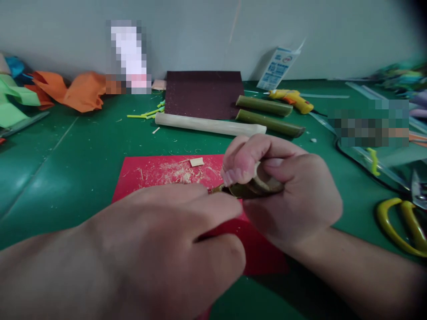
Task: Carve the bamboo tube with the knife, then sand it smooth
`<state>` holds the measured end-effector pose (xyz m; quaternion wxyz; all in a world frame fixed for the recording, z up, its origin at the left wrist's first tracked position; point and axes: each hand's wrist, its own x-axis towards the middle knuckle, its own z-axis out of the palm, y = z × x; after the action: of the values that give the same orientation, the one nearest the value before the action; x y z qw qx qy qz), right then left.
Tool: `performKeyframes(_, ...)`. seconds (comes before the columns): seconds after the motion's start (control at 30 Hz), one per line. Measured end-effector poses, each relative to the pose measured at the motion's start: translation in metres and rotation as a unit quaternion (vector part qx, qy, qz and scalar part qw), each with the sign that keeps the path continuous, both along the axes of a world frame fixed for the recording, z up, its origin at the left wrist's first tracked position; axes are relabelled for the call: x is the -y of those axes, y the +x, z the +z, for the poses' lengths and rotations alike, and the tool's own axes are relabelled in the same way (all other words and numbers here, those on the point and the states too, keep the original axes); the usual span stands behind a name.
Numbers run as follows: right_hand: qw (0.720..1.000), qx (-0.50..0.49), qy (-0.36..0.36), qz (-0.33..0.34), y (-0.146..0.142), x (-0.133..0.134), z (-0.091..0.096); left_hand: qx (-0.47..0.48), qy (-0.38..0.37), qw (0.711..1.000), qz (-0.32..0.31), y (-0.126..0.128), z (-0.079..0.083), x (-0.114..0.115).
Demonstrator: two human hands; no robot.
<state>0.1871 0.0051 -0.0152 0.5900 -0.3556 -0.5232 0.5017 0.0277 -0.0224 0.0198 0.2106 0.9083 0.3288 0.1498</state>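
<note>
Over the red sheet (258, 251), right hand (296, 191) curled tight round a bamboo piece (248, 191)! Left hand (173, 235) crowds its end, grip hidden, blocking the sheet's near side. Shavings (180, 172) litter the sheet; beyond it, a pale stick (210, 124); right of it, yellow-handled cutters (413, 226).

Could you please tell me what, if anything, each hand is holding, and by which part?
The right hand grips a bamboo-like piece near its right end; whether the left hand holds it cannot be told.
</note>
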Motion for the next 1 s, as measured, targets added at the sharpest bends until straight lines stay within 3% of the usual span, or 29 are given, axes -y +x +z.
performKeyframes(0.1, 0.999, -0.027, -0.022, 0.017, 0.001, -0.001, -0.001, 0.019, 0.040, 0.997, 0.068, 0.000, -0.008, 0.004)
performKeyframes(0.23, 1.000, 0.003, -0.014, 0.005, 0.002, 0.000, -0.002, 0.068, 0.147, 0.987, 0.000, -0.013, -0.017, 0.005)
performKeyframes(0.4, 1.000, -0.005, -0.013, 0.014, 0.003, 0.001, -0.002, 0.083, 0.166, 0.982, -0.019, -0.023, -0.015, -0.001)
performKeyframes(0.67, 1.000, 0.012, -0.010, 0.012, 0.004, -0.001, -0.003, 0.100, 0.144, 0.983, -0.059, -0.023, -0.006, -0.018)
performKeyframes(0.87, 0.999, 0.040, 0.026, -0.003, 0.003, -0.003, -0.004, 0.125, 0.092, 0.987, -0.032, -0.024, -0.002, -0.027)
performKeyframes(1.0, 0.998, 0.048, 0.042, -0.003, 0.003, -0.004, -0.004, 0.139, 0.075, 0.987, 0.020, -0.021, -0.005, -0.027)
